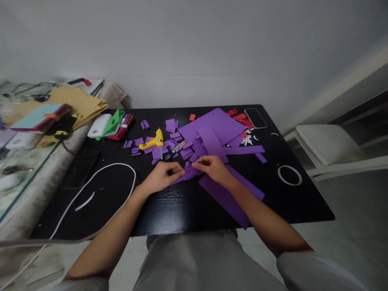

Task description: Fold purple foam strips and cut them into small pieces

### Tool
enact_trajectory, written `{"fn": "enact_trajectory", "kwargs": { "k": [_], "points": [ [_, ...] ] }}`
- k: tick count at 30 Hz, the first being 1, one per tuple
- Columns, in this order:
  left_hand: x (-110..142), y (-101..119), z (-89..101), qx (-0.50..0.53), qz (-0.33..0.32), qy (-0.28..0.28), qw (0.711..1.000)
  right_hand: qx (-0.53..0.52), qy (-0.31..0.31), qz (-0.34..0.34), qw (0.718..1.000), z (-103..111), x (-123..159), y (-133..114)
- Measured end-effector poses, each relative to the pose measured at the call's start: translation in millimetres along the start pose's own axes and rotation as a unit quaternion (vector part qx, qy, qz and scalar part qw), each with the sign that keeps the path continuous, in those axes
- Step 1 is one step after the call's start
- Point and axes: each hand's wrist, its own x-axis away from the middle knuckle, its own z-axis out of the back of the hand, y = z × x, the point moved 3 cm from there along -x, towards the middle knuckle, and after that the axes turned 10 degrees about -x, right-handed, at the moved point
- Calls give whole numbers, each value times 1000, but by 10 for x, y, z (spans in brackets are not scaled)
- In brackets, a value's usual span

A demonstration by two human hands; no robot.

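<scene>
Between my two hands, low over the black table, is a purple paper strip [188, 174]. My left hand [163, 176] pinches its left end between thumb and fingers. At the other end, the fingertips of my right hand [212, 167] close on the same strip. Just beyond my hands lie scissors [178, 147], partly among many small cut purple paper pieces [157, 153]. A yellow glue gun [153, 140] rests on its side behind my left hand. Large purple sheets [212, 123] lie behind my right hand, and another purple sheet [236, 194] passes under my right forearm.
A white cable [133, 173] loops over the left of the black table [169, 214]. Red scraps [241, 117], white scraps [247, 139], a phone [255, 118] and a white ring [290, 175] lie on the right. A white chair [330, 137] stands beyond the right edge.
</scene>
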Motion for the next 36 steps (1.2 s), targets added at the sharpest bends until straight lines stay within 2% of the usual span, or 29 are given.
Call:
{"fn": "enact_trajectory", "kwargs": {
  "k": [4,6,8,10,13,17,23,29,36],
  "points": [
    [-11,-14,-26,42,18,-18,999,-90,32,-4,995,-30,3,19],
    [-24,-41,-31,79,41,18,996,-160,28,-7,987,-46,1,22],
    [-37,-76,-39,135,72,82,985,-213,2,-25,977,-78,2,32],
    [-46,-102,-70,195,102,134,966,-227,-20,-46,973,-120,13,58],
    [-56,-91,-148,251,122,165,946,-201,-26,-41,978,-176,37,107],
    [-65,-24,-219,258,124,140,948,-174,2,-14,985,-198,55,151],
    [-71,11,-185,227,105,85,965,-120,25,2,993,-175,60,133],
    [-80,-21,-207,254,93,103,957,-112,24,3,993,-170,38,178],
    [-77,-14,-215,265,46,135,954,-120,29,52,991,-172,27,172]
  ]
}}
